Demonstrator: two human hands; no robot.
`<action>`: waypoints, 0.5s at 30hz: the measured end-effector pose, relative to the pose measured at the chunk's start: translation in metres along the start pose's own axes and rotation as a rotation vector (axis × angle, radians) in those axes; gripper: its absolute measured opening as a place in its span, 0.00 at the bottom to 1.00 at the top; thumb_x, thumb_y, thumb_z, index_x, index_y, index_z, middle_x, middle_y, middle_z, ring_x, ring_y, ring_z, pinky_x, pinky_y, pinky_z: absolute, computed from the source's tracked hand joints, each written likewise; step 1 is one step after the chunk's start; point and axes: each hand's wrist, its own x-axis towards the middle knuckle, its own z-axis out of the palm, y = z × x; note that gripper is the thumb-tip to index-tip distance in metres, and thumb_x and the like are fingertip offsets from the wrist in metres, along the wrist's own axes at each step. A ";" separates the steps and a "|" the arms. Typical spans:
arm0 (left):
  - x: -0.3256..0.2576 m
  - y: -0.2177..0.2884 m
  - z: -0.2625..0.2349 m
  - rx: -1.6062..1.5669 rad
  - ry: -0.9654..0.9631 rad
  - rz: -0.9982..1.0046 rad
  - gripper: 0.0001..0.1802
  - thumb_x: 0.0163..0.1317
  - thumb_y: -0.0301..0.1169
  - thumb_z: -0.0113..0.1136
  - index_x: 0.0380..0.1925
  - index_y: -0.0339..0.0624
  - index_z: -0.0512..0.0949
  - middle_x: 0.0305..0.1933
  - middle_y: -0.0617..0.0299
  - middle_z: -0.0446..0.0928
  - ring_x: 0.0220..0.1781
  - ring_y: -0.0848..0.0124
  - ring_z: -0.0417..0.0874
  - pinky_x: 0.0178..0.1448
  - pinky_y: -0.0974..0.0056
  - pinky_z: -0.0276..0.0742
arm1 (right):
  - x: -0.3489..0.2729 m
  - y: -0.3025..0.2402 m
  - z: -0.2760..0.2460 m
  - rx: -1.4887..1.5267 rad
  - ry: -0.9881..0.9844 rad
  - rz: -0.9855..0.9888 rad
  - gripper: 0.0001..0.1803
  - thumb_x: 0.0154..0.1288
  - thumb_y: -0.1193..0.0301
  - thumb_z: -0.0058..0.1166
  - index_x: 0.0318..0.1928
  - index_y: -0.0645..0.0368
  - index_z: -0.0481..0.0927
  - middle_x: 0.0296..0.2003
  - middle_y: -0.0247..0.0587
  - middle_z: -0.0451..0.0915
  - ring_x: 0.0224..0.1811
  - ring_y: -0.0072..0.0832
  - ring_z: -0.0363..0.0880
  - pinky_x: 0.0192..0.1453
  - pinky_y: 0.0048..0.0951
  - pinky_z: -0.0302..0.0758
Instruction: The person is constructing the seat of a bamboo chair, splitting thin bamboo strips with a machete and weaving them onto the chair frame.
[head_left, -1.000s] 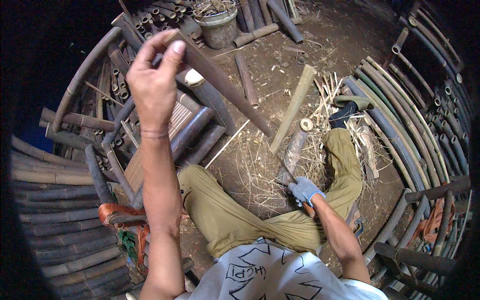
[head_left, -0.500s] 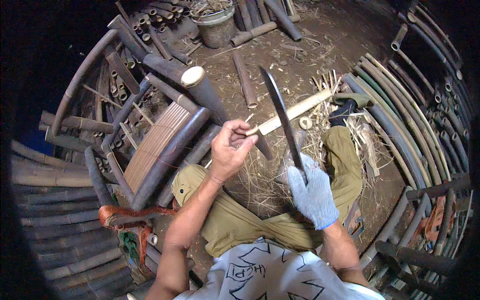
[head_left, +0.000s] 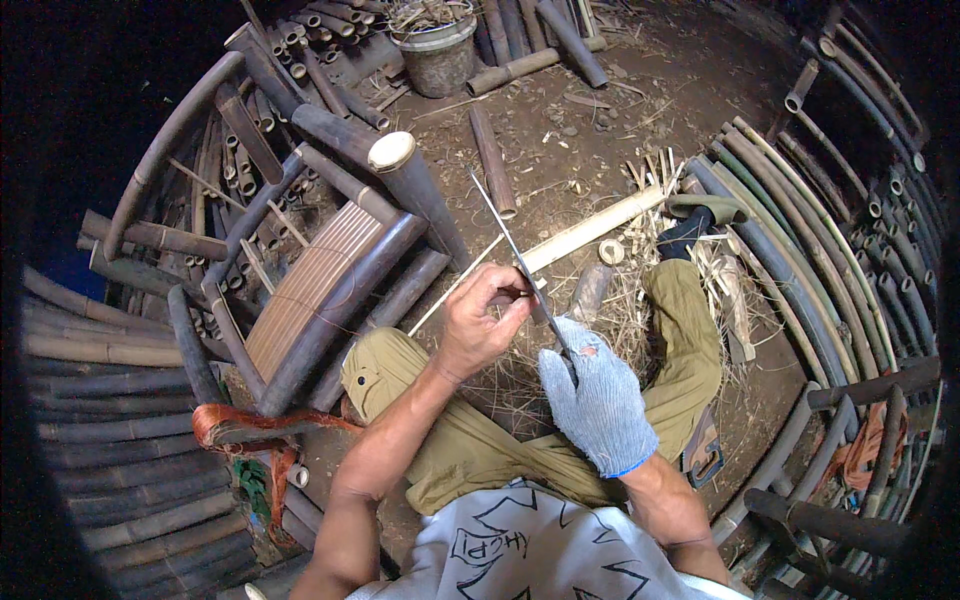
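My bare left hand (head_left: pixel 482 318) is closed in a pinch at the near end of a pale split bamboo slat (head_left: pixel 598 228). Its fingertips are partly hidden behind the blade. The slat slopes away to the right, its far end close to my foot. In my right hand (head_left: pixel 598 398), covered by a grey-blue knitted glove, is a long machete (head_left: pixel 508 232), its handle hidden in the fist. The blade points up and left, seen nearly edge-on, and crosses in front of the slat's near end beside my left fingers. A thin pale strip (head_left: pixel 455 288) passes behind the left hand.
A bamboo frame with a slatted panel (head_left: pixel 315 290) stands to the left, with a thick cut pole (head_left: pixel 392 152) beside it. Shavings (head_left: pixel 620 305) litter the ground between my legs. Curved bamboo poles (head_left: pixel 800 245) are stacked right; a bucket (head_left: pixel 435 55) stands at the back.
The machete has swung left and turned to near edge-on, bringing its blade over the slat's near end by my left fingers. My gloved right hand has moved left with it.
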 end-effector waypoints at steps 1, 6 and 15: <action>0.000 0.000 0.000 0.000 -0.001 0.004 0.10 0.56 0.15 0.61 0.39 0.33 0.77 0.39 0.56 0.78 0.41 0.69 0.85 0.45 0.66 0.85 | 0.000 0.000 0.000 0.007 -0.005 0.014 0.19 0.67 0.69 0.57 0.55 0.63 0.76 0.41 0.57 0.81 0.41 0.51 0.82 0.47 0.43 0.79; 0.001 0.001 0.005 -0.002 0.012 0.020 0.09 0.56 0.16 0.61 0.38 0.33 0.77 0.38 0.56 0.78 0.41 0.69 0.85 0.45 0.66 0.85 | -0.001 0.005 -0.003 -0.027 -0.007 -0.032 0.19 0.69 0.65 0.53 0.56 0.62 0.75 0.42 0.57 0.81 0.39 0.51 0.83 0.42 0.44 0.81; -0.001 0.000 0.012 -0.014 0.007 0.006 0.09 0.57 0.18 0.62 0.38 0.33 0.77 0.39 0.56 0.78 0.41 0.69 0.84 0.45 0.65 0.85 | -0.005 0.007 -0.007 -0.056 0.028 -0.069 0.18 0.70 0.64 0.52 0.54 0.63 0.76 0.41 0.57 0.81 0.39 0.52 0.83 0.41 0.45 0.81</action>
